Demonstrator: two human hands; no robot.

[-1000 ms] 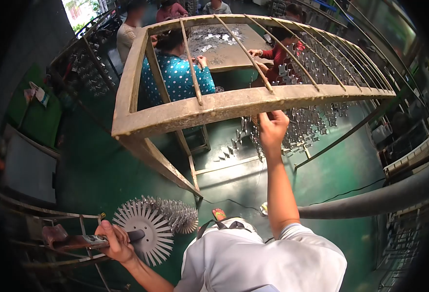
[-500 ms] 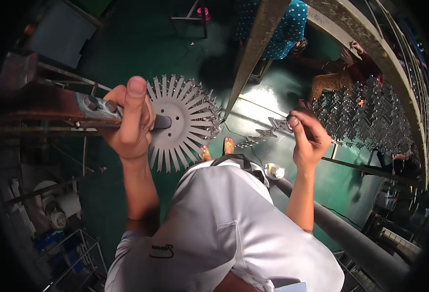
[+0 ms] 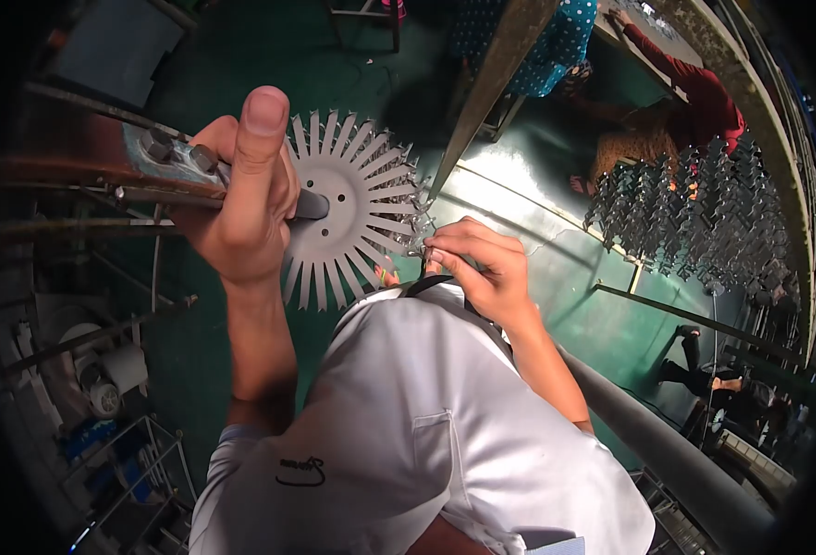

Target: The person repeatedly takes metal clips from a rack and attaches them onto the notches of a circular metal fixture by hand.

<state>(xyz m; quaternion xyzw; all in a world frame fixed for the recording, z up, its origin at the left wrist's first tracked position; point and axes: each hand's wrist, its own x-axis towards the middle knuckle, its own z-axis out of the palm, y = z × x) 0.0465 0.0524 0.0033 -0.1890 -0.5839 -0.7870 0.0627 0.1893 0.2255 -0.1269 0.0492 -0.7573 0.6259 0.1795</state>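
My left hand (image 3: pixel 249 199) is wrapped round a metal shaft (image 3: pixel 312 205) at the end of a rusty arm with bolts (image 3: pixel 103 166). On that shaft, just right of the hand, is a grey disc (image 3: pixel 326 215) with many radiating blades, and more small metal parts stand behind it. My right hand (image 3: pixel 482 262) is beside the disc's right edge, thumb and fingers pinched on a thin metal piece (image 3: pixel 424 263), mostly hidden by the fingertips. Farther right, rows of small metal parts (image 3: pixel 694 217) hang from a metal frame (image 3: pixel 750 55).
A person in a dotted teal top (image 3: pixel 565 46) and another in a red top (image 3: pixel 704 92) are at the upper right. A thick grey pipe (image 3: pixel 662 444) slants at lower right. Wire racks (image 3: pixel 144 462) stand lower left. A frame leg (image 3: pixel 491 88) crosses the top.
My right hand has moved from the hanging frame, down and left to the bladed disc, bringing the strip of metal pieces. The view has tilted down; my left hand stays on the shaft.
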